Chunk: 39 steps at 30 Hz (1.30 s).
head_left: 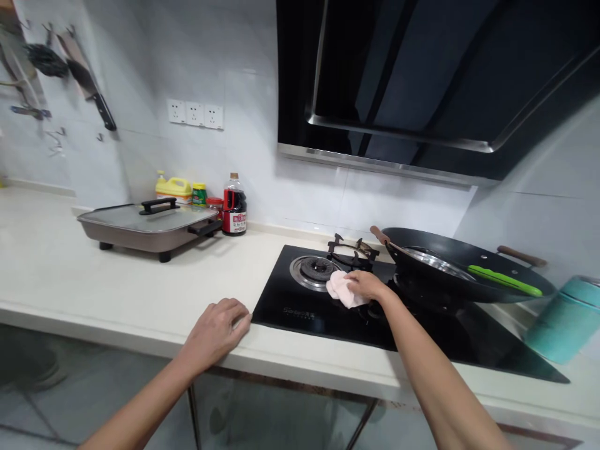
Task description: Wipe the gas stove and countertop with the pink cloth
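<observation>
My right hand (368, 285) grips a crumpled pale pink cloth (344, 289) and presses it on the black glass gas stove (285, 300), just right of the left burner (317, 269). The fingertips are partly buried in the cloth. Behind that hand, a black pot support (352, 252) sits off the burner near the wall. My left hand (218, 328) rests palm down on the counter's front edge, close to the stove's left corner. Its fingers are slightly bent with the thumb apart, and it holds nothing.
A large black wok (469, 284) covers the stove's right side, with a metal lid or bowl (438, 262) and a green-handled utensil (504, 280) in it. Beyond stands a teal container (565, 319). An electric pan (140, 231) and sauce bottle (234, 206) are left. The range hood (389, 165) overhangs.
</observation>
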Tool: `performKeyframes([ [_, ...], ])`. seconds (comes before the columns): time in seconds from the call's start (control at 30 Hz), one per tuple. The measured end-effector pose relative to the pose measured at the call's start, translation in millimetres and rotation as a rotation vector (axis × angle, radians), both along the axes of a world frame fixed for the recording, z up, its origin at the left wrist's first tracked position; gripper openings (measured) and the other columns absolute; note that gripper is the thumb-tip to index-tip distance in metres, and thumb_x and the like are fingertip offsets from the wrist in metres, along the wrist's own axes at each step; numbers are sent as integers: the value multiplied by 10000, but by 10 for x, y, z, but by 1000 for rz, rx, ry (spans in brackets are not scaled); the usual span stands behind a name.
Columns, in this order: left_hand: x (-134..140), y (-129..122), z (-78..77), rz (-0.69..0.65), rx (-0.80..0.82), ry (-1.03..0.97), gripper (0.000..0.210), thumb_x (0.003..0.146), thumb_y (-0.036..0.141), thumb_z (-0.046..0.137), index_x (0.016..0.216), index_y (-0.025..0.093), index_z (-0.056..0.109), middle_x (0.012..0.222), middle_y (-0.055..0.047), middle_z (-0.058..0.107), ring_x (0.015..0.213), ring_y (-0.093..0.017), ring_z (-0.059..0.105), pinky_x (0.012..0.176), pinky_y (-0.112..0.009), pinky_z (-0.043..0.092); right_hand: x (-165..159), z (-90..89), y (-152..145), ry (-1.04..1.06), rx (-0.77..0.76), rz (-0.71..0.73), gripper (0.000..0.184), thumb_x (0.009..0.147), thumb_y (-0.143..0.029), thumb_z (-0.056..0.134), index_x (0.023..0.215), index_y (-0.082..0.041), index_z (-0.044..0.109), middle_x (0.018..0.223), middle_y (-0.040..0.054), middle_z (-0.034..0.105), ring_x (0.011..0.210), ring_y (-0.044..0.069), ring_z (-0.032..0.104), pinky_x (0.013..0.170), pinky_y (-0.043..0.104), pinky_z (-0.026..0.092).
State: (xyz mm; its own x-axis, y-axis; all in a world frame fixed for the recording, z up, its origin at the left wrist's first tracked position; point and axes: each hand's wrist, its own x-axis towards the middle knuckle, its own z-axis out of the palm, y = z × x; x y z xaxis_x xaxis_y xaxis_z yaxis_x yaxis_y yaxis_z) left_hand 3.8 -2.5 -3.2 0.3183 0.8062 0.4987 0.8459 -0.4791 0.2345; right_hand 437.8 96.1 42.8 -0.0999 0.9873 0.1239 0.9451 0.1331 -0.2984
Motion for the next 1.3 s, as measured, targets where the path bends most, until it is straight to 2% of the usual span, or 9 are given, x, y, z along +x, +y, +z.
performKeyframes([
  [0.13,1,-11,-7,-4,-1,-14,300,983,352,468,923,228,735,1049,-50,761,1036,-242,677,888,-371,454,-644,57,-245,28,-24,218,428,765,-170,651,1165,-254,778,1130,9,763,958,186,683,840,270,498],
  [0.3,-14,11,-21,-8,-1,-19,320,994,369,453,930,225,732,1052,-61,751,1034,-237,672,905,-363,455,-1574,-97,-682,38,94,396,411,890,-255,630,1293,-261,710,1266,46,691,1152,201,594,1014,314,429],
  [0.4,-27,20,-20,-16,-6,-30,354,1004,385,434,905,220,730,1024,-63,748,1017,-232,672,914,-354,456,-1804,-199,-806,14,134,393,448,921,-403,678,1352,-283,661,1305,56,655,1218,221,542,1077,365,372],
  [0.53,-31,13,-3,-11,-25,-31,369,999,383,423,882,220,732,1022,-67,753,1012,-234,673,903,-356,451,-1492,-242,-789,-28,152,207,532,926,-597,648,1375,-313,628,1427,81,583,1311,300,495,1083,479,343],
  [0.7,-15,3,0,13,-23,-55,351,979,349,433,869,218,740,1015,-69,761,1012,-243,674,891,-369,443,-944,-269,-790,-60,208,-71,471,1018,-481,492,1371,-187,594,1425,163,571,1326,292,514,1081,426,360],
  [0.8,-13,10,-10,18,-21,-48,340,979,331,436,879,214,740,1019,-70,760,1016,-236,672,894,-362,440,-844,-334,-915,-83,224,-102,405,1000,-429,512,1271,-147,616,1326,180,618,1251,291,556,1032,388,389],
  [1.03,-33,23,-16,4,-8,-38,344,984,333,433,880,218,740,1014,-70,759,1007,-235,675,894,-364,450,-535,-466,-1495,-114,281,-51,255,934,-437,569,1054,-212,586,1052,94,670,1021,265,623,885,346,424],
  [1.17,-23,19,-25,-3,12,-44,317,974,335,461,880,222,742,1016,-68,762,1000,-238,678,890,-368,453,-89,-491,-1749,-46,251,-167,258,907,-439,569,1056,-228,563,964,82,700,881,260,669,784,330,432],
  [1.3,-1,19,-45,8,28,-32,301,970,324,479,883,223,749,1017,-65,767,986,-233,675,870,-368,438,459,-365,-1717,200,292,-342,403,941,-542,475,1180,-231,571,985,86,752,863,260,701,763,327,482],
])
